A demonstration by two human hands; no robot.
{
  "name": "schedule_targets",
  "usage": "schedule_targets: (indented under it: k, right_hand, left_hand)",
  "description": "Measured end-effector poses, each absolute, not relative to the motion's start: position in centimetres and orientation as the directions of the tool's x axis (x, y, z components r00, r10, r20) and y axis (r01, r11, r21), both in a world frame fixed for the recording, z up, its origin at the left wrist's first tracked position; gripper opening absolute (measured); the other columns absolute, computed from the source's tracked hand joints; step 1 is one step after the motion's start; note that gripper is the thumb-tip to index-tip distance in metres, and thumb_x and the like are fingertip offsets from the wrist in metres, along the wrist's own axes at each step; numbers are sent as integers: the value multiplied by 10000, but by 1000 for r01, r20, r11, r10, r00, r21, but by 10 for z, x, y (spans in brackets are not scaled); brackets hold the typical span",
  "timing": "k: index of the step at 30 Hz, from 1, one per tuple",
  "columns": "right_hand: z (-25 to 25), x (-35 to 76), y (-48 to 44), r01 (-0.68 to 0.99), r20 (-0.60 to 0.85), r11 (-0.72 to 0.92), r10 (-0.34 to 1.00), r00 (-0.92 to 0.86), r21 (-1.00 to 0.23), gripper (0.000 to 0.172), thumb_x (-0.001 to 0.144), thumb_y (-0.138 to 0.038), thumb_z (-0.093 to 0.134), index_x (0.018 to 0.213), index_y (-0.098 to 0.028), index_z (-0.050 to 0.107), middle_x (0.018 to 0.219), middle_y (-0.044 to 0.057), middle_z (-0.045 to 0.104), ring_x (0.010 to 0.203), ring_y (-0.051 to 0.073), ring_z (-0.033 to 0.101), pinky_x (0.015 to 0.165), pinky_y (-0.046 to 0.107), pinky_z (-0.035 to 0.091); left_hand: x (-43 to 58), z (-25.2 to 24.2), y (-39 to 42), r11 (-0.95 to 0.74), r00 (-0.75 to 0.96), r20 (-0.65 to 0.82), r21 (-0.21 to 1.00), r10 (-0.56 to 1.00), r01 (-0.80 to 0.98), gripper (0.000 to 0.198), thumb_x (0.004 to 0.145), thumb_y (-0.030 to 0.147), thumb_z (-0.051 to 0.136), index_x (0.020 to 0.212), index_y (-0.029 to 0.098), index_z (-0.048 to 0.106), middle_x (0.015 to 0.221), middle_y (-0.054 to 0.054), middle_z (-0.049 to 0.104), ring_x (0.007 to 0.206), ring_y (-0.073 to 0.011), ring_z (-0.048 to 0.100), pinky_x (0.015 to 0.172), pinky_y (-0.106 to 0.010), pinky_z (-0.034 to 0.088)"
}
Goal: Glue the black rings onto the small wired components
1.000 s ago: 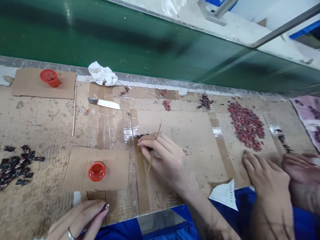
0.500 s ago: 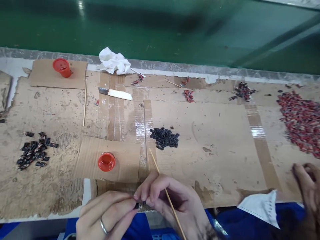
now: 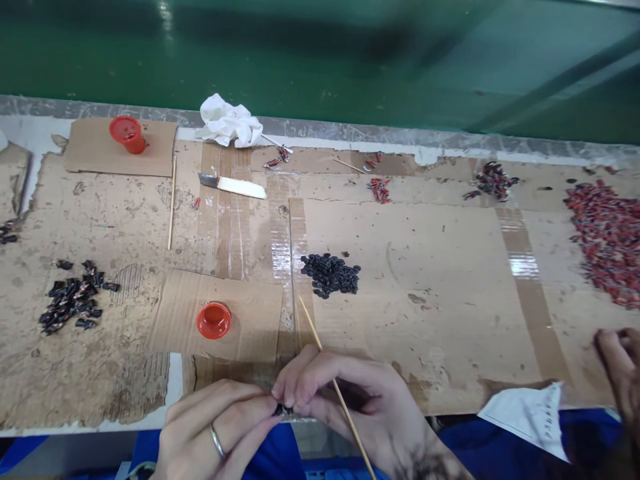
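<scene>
My left hand (image 3: 220, 430), with a ring on one finger, and my right hand (image 3: 350, 407) meet at the near table edge. Together their fingertips pinch a small black part (image 3: 284, 409). A thin wooden stick (image 3: 336, 393) also runs through the fingers of my right hand, slanting up to the left. Just beyond the hands lies a small pile of black ring-like pieces (image 3: 330, 275) on the cardboard. A red cap (image 3: 213, 319) sits on a cardboard piece left of the hands.
Dark parts lie heaped at the left (image 3: 73, 297); red-and-black parts are piled at the far right (image 3: 607, 240). A knife (image 3: 231, 187), a second stick (image 3: 171, 203), a white rag (image 3: 229, 123) and another red cap (image 3: 128, 134) lie further back. Another person's hand (image 3: 623, 373) rests at the right edge.
My right hand has drawn back from the black pile to the near edge and joined my left hand on a small part. The other person's hands moved off rightward as the view shifted left.
</scene>
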State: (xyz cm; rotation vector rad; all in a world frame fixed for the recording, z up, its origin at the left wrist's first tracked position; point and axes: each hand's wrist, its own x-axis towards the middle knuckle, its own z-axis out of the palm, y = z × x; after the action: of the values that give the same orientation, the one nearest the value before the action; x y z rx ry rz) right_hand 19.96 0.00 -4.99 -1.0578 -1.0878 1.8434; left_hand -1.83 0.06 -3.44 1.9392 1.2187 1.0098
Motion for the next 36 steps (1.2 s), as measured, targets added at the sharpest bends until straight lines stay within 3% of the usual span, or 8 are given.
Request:
schedule_targets:
  k: [8,13,19,23,29,33,36]
  right_hand:
    - [-52,200,7,-168,-287,-388,856,-431,-906,117,954,-234,792,1017,-327,824,968,13,800,905,166,770,838,272,636]
    - [-52,198,10,-167,-312,-405,859,-405,-899,42,965,-238,791,963,-268,822,932,21,795,885,132,771,821,223,630]
    - [-55,201,11,-218,-354,-478,828,-435,-851,47,875,-241,869,898,-264,836,878,40,797,839,171,773,780,261,647]
    - [-54,204,14,-205,-308,-461,804,-509,-864,47,902,-230,843,887,-271,829,871,37,799,832,167,766,773,268,621]
    - [-53,205,15,-192,-280,-441,792,-543,-877,149,904,-387,849,826,-267,810,810,45,772,753,186,741,697,295,600]
    - [-52,209,13,-140,-297,-422,802,-518,-896,113,955,-364,805,876,-282,803,871,35,776,816,166,746,740,283,601]
    - [-49,215,18,-90,-276,-399,764,-583,-913,122,1021,-337,705,940,-325,795,917,37,781,857,178,765,757,318,624]
  left_hand:
    - [-16,-52,-12,-340,269,250,861,930,377,229,1077,288,565,992,207,761,854,16,867,718,-57,825,828,-34,601]
    - [-12,-56,-8,-301,229,230,887,946,352,173,1048,290,624,975,203,754,814,2,863,684,-88,826,754,-67,635]
    - [-13,-42,8,-314,263,234,893,936,324,260,1056,363,613,895,214,754,743,18,858,607,-70,808,716,-36,608]
    - [-15,-43,4,-323,316,228,899,921,295,269,1049,338,626,877,191,771,742,-1,859,622,-77,816,741,-37,605]
    - [-13,-46,4,-171,332,128,980,934,106,201,1009,348,682,885,220,777,724,-9,854,598,-114,812,668,-88,637]
    - [-10,-46,5,-98,307,64,991,949,96,190,984,346,722,865,215,789,725,-23,855,597,-119,812,660,-86,625]
    - [-7,-49,2,51,296,-60,998,953,40,251,954,443,749,812,246,810,682,-2,849,563,-112,800,620,-64,597]
